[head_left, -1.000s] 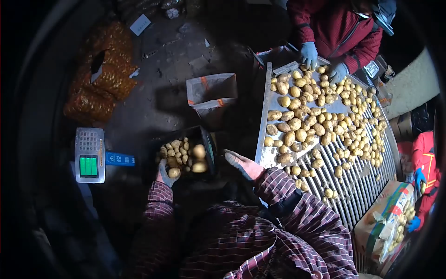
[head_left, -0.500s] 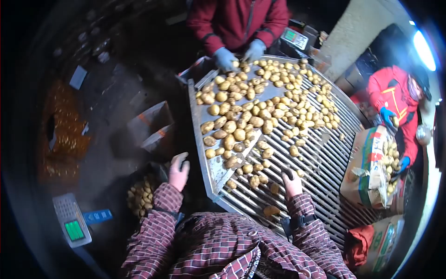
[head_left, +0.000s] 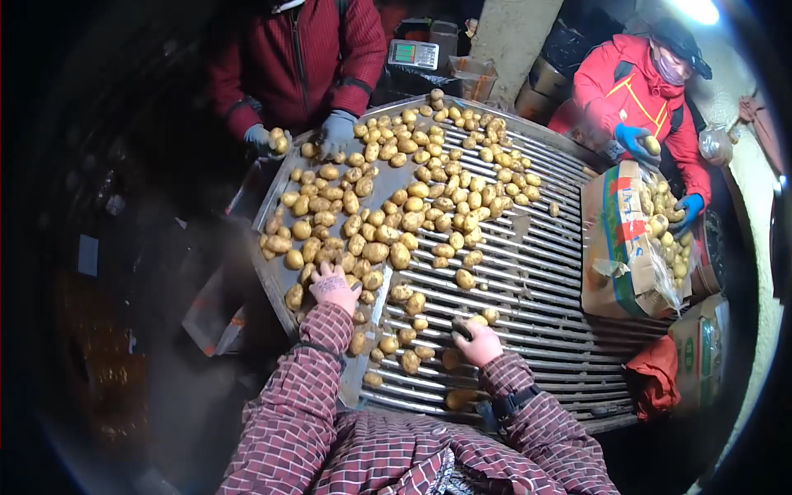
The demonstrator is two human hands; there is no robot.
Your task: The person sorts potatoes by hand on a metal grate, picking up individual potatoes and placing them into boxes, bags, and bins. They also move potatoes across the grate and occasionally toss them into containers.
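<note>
Fingers spread, my left hand [head_left: 332, 287] rests on the pile of potatoes [head_left: 375, 252] at the left side of the sorting table. Small potatoes touch its fingertips and thumb. My right hand [head_left: 481, 345] is low over the metal bars [head_left: 536, 285], its dark thumb apart and its fingers curled against a potato [head_left: 478, 320]. The undersides of its fingers are hidden. Another potato [head_left: 492, 314] lies just beyond. Between my hands, several loose potatoes [head_left: 410, 360] are scattered on the bars and along the plate edge.
Across the table, a person's grey-gloved hand [head_left: 337, 132] reaches to the potatoes; the other holds one. At right, a person's blue-gloved hand [head_left: 635, 142] holds a potato over a filled carton [head_left: 615, 247]. A scale [head_left: 413, 54] stands behind. Red cloth [head_left: 656, 375] hangs near the bars' right end.
My view has turned to the right. My left hand has moved from beside the table onto the potatoes. My right hand remains over the bars, now at a potato.
</note>
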